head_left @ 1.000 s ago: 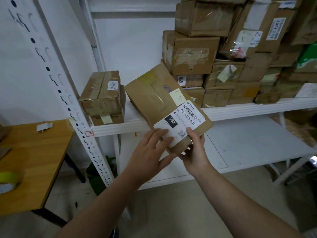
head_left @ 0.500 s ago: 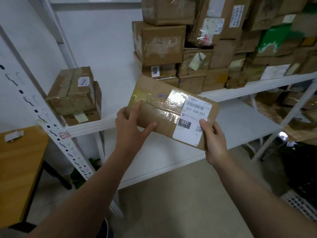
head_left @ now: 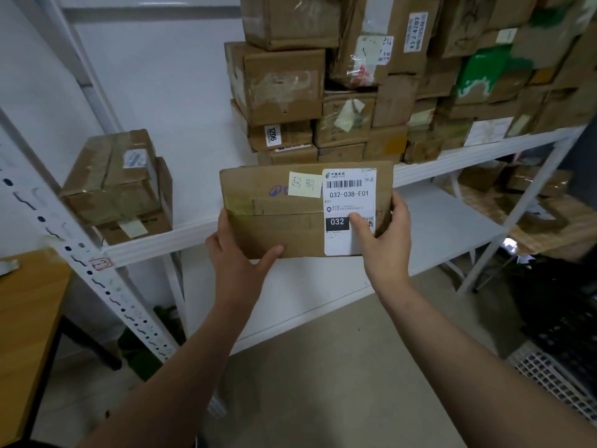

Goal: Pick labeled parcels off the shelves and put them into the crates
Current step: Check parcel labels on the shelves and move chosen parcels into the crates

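Note:
I hold a flat brown cardboard parcel [head_left: 274, 211] level in front of the white shelf [head_left: 168, 236], its face toward me. A white label reading 032-038-E01 [head_left: 349, 202] and a yellow sticky note sit on its right half. My left hand [head_left: 237, 253] grips the parcel's lower left edge, thumb on the front. On the lower right corner, my right hand [head_left: 384, 240] grips it with the thumb pressed on the label. A white crate [head_left: 555, 379] shows at the lower right, partly cut off.
Stacked cardboard boxes [head_left: 281, 85] fill the shelf's right side; two taped boxes [head_left: 113, 182] sit at its left. A lower shelf board [head_left: 436, 221] lies behind the parcel. A wooden table [head_left: 26, 318] stands at the left. Dark crates [head_left: 568, 318] stand at the right.
The parcel has turned from tilted to level and upright facing me. My left hand slid to its lower left edge, my right thumb onto the label. The view shifted right.

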